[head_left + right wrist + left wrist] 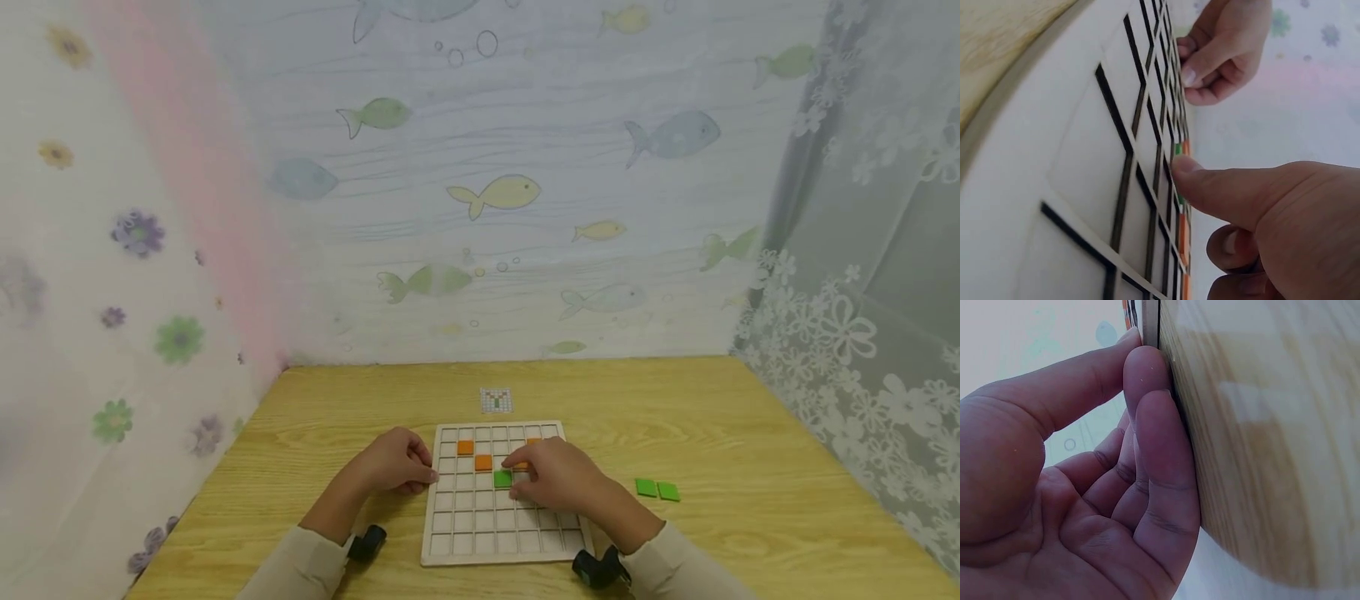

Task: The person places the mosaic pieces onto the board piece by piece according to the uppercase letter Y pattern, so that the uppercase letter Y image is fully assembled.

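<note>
A pale square grid board lies on the table, with orange tiles in some upper cells and a green tile near the middle. My left hand is at the board's left edge; in the left wrist view its thumb and fingertips pinch that edge, the other fingers curled along the tabletop. Over the board, my right hand has index finger and thumb at opposite sides of the green tile. The right thumb overlaps this tile in the right wrist view. Part of another orange tile is hidden behind the right hand.
Two loose green tiles lie on the table right of the board. Behind the board is a small patterned card with a grid printed on it. A curtain with fish hangs at the table's back edge, with patterned curtains on both sides.
</note>
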`<state>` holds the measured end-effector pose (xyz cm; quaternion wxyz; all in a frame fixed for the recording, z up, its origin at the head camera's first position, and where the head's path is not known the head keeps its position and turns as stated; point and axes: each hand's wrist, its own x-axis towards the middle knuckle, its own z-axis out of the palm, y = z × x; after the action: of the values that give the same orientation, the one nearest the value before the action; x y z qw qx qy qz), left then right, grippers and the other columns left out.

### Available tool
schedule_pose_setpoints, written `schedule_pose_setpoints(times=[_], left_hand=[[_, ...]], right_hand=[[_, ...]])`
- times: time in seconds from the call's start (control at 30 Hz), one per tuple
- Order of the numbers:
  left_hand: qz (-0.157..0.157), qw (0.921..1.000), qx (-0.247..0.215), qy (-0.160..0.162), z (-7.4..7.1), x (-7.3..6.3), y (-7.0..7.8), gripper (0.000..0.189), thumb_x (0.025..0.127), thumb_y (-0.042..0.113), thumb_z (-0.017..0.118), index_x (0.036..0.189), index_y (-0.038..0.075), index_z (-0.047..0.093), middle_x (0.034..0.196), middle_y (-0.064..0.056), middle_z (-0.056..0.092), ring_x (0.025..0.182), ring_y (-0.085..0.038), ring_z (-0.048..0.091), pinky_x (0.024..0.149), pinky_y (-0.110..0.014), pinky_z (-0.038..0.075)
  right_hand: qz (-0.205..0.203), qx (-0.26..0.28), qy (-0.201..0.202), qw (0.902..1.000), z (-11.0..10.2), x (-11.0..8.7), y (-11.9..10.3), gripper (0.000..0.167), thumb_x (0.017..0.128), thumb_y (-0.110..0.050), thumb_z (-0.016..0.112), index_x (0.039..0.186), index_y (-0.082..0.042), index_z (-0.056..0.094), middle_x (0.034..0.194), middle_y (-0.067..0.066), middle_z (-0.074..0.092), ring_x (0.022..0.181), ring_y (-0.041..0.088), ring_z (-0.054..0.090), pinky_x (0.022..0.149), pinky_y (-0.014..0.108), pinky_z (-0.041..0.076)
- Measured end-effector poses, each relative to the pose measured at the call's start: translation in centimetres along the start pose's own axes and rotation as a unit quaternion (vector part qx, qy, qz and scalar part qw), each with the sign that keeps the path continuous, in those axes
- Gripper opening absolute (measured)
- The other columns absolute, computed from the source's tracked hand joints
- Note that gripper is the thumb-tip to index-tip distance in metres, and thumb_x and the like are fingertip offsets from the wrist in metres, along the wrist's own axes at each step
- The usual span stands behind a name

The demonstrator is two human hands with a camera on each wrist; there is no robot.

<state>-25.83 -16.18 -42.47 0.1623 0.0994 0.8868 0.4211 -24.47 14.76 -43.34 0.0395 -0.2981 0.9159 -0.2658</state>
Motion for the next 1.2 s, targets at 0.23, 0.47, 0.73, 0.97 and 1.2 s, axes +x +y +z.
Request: schedule_pose_setpoints(times=[0.23, 0.47, 0.73, 0.97, 1.2], left_hand=[[-0.006, 0.9999, -0.004, -0.007, -0.1, 0.5, -0.3, 0.021, 0.089, 0.015, 0.083, 0.095, 0.003, 0.067, 0.083, -0.009, 0.071, 0.072, -0.020, 0.070, 0.065, -0.034, 0.059], [-0.016, 0.9999, 0.000, -0.004, -0.2, 0.2, -0.1, 0.021, 0.090, 0.015, 0.083, 0.096, 0.003, 0.066, 0.084, -0.009, 0.071, 0.073, -0.020, 0.069, 0.065, -0.034, 0.059], [-0.011, 0.9999, -0.005, -0.011, -0.1, 0.5, -0.1, 0.022, 0.090, 0.015, 0.083, 0.097, 0.003, 0.066, 0.085, -0.010, 0.070, 0.073, -0.020, 0.069, 0.065, -0.034, 0.059], [0.002, 1.0000, 0.001, -0.005, -0.1, 0.3, -0.3, 0.021, 0.089, 0.015, 0.083, 0.095, 0.003, 0.067, 0.084, -0.009, 0.071, 0.072, -0.019, 0.069, 0.064, -0.034, 0.059], [0.003, 1.0000, 0.002, -0.007, -0.2, 0.1, -0.2, 0.022, 0.090, 0.017, 0.083, 0.096, 0.003, 0.067, 0.084, -0.008, 0.070, 0.072, -0.019, 0.069, 0.065, -0.034, 0.059]], right_hand=[[-0.002, 0.020, 0.005, 0.9998, -1.4, -0.6, 0.5, 0.025, 0.094, -0.024, 0.079, 0.118, -0.018, 0.079, 0.060, -0.012, 0.055, 0.052, 0.004, 0.041, 0.050, 0.022, 0.033], [0.016, 0.019, 0.008, 0.9997, -3.1, -1.8, 1.5, 0.022, 0.095, -0.025, 0.078, 0.116, -0.019, 0.080, 0.061, -0.009, 0.055, 0.052, 0.005, 0.042, 0.051, 0.022, 0.035], [0.028, 0.045, 0.011, 0.9985, -5.1, -3.3, 2.9, 0.022, 0.092, -0.024, 0.081, 0.112, -0.014, 0.080, 0.082, -0.010, 0.068, 0.071, 0.009, 0.059, 0.062, 0.027, 0.050], [0.019, 0.074, 0.008, 0.9971, -6.4, -4.1, 4.2, 0.020, 0.090, -0.023, 0.083, 0.107, -0.013, 0.080, 0.096, -0.003, 0.074, 0.082, 0.009, 0.065, 0.069, 0.026, 0.054], [0.015, 0.108, -0.043, 0.9931, -8.3, -4.8, 6.9, 0.024, 0.090, -0.020, 0.082, 0.112, -0.009, 0.078, 0.104, 0.004, 0.075, 0.087, 0.010, 0.066, 0.074, 0.027, 0.056]])
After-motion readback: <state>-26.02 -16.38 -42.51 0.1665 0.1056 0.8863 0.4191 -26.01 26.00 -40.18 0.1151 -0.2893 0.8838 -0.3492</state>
